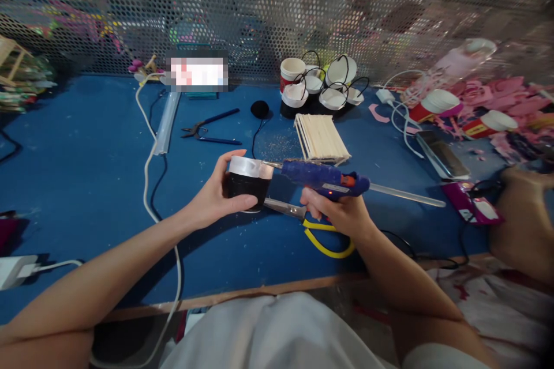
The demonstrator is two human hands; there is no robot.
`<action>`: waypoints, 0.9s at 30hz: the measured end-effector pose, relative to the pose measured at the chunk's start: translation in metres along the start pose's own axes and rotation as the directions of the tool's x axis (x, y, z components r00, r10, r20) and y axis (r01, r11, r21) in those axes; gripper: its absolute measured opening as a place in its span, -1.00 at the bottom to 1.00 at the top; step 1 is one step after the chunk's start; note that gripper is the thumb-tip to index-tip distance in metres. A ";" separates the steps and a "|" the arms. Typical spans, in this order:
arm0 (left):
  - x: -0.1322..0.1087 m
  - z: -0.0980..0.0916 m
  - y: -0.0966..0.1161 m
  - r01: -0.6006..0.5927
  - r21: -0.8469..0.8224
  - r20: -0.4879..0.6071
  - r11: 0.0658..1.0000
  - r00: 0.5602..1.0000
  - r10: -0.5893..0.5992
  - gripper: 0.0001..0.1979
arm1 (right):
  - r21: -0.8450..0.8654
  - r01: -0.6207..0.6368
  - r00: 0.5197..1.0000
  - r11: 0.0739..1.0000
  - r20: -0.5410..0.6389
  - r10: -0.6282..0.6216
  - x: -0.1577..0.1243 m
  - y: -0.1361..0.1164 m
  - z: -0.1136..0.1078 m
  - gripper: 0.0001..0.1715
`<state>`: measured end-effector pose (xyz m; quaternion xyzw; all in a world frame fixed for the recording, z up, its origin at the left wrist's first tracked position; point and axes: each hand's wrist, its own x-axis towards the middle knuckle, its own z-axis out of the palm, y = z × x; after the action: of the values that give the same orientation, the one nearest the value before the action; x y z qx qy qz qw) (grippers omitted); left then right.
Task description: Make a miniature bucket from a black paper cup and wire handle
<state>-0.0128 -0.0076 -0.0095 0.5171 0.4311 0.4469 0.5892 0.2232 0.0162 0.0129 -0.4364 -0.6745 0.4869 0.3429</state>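
My left hand [216, 199] is wrapped round a small cup [246, 184] with a black lower body and a shiny white band at the top. In my right hand [337, 210] is a blue hot glue gun [320, 177] with a small orange light lit on its side. A clear glue stick [409, 195] juts from its back end. The gun's metal nozzle [272, 165] meets the white band near the cup's rim; I cannot tell whether it touches. Beneath the gun lie scissors [326, 239] with yellow handles, partly hidden by my right hand.
Behind are pliers [212, 130], a round black piece [260, 109], a bundle of wooden sticks [322, 135] and several cups [333, 98] with black cords. A white cable [147, 184] runs along the left. Right are a phone [444, 155], pink scraps [497, 104] and another person's arm [521, 219].
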 end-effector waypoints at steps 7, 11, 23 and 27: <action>-0.001 0.002 0.001 0.023 -0.069 0.046 0.997 0.999 -0.020 -0.22 | 0.058 0.013 0.999 0.998 0.050 -0.016 0.002 0.003 0.002 -0.77; -0.001 0.003 0.002 0.038 -0.115 0.053 0.993 0.998 -0.032 -0.23 | 0.083 0.004 0.996 0.997 0.092 -0.012 0.002 0.005 0.003 -0.77; 0.000 0.002 0.002 0.025 -0.115 0.042 0.993 0.999 -0.020 -0.24 | 0.096 0.011 0.987 0.995 0.158 -0.026 0.001 0.003 0.004 -0.74; -0.001 0.003 0.003 0.020 -0.070 0.056 0.997 0.998 -0.016 -0.21 | 0.180 0.025 0.989 0.983 0.142 -0.051 0.002 0.005 0.001 -0.77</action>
<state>-0.0102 -0.0091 -0.0060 0.5042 0.4032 0.4422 0.6227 0.2226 0.0181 0.0077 -0.3543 -0.6597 0.5692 0.3395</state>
